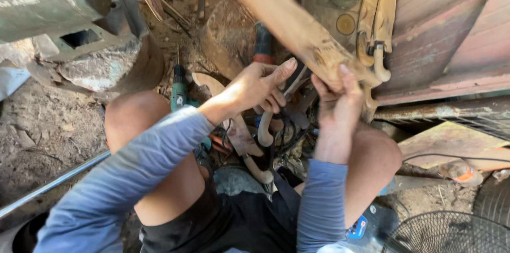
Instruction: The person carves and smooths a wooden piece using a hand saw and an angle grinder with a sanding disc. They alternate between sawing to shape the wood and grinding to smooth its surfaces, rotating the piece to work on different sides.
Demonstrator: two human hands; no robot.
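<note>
Right now the right hand point(340, 101) clamps the plank point(297, 27); the left hand point(257, 86), fingers spread, steadies it above the drill point(179, 91).

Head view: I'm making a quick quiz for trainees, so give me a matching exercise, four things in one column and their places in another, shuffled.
Things:
1. right hand
2. left hand
3. green drill
4. wire fan guard

Places:
A. bottom right corner
B. gripping the blurred wooden piece
C. on the ground beside the left knee
D. fingers spread, over the curved wooden handles

Pairs: 1-B, 2-D, 3-C, 4-A
</note>
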